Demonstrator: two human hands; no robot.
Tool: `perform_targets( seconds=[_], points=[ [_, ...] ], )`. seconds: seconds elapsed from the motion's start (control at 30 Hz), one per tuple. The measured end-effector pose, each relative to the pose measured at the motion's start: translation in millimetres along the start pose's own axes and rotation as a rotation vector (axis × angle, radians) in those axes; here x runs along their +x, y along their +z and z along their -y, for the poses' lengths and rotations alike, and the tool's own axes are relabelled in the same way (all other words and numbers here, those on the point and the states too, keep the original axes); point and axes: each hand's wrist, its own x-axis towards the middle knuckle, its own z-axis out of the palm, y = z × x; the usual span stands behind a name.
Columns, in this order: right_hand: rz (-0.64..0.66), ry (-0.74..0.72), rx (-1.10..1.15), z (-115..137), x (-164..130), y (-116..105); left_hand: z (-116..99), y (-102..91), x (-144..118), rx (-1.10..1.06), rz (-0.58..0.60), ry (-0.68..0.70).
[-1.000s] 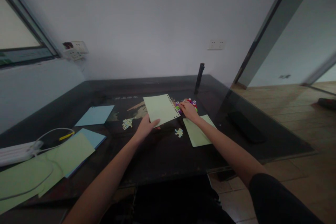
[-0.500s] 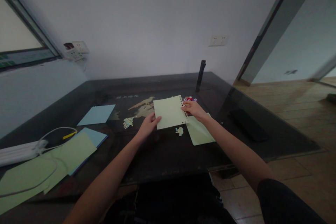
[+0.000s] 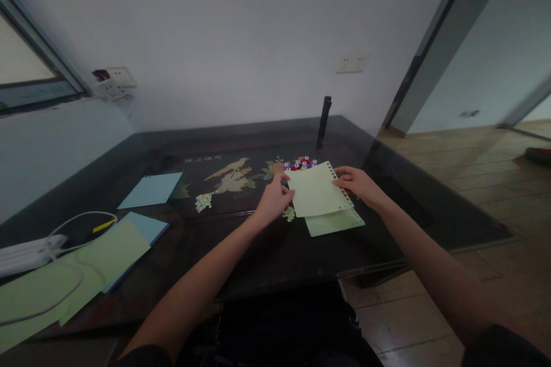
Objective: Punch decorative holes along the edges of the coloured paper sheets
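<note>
A pale green sheet of loose-leaf paper, with punched holes along its right edge, is held between my two hands. My left hand pinches its left edge, thumb on top and index finger stretched out. On the holed edge, my right hand grips with thumb and fingers. Beneath it, another pale green sheet lies partly covered on the table. Small pale pieces peek out beside the sheet's lower left corner. Just behind the sheet sit several red and purple round items with white centres.
The dark glossy table carries a second pile of small pale pieces. A blue sheet, green sheets, a white power strip with a cable and a yellow item lie left. A black upright post stands behind.
Both hands have carried the held sheet to the right, over the other green sheet. The round items behind and the small pieces are now less covered or shifted in view.
</note>
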Motion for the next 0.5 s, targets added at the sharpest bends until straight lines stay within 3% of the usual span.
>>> perform_targets(
  seconds=[0.23, 0.5],
  points=[
    [-0.037, 0.015, -0.208, -31.6, -21.8, -25.4, 0.0, 41.0, 0.2, 0.383, 0.101, 0.001],
    [-0.059, -0.038, -0.424, -50.8, -23.3, -18.3, -1.0, 48.6, -6.2, 0.685, 0.158, -0.005]
  ],
)
